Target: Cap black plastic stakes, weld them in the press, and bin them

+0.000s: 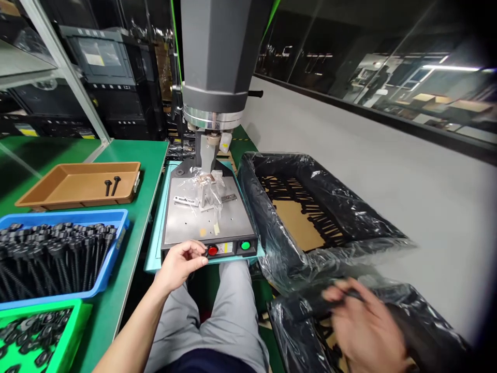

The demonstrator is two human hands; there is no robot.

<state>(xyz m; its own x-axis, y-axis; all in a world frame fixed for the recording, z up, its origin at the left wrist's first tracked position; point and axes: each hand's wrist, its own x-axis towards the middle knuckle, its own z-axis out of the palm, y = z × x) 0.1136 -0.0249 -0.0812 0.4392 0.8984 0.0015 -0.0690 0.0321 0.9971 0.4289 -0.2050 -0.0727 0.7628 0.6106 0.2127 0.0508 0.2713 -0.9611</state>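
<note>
The left hand (183, 264), thumb and fingers parted, is beside a red button (213, 250). The blurred right hand (365, 324) grips a black piece (354, 295) over a bin (287, 313).

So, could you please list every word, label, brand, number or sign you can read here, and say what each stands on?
No text can be read.
Sticker between the red button and green button: too small.
Pale label on the grey crate: too blurred.
Yellow label at far left: too blurred.
</note>
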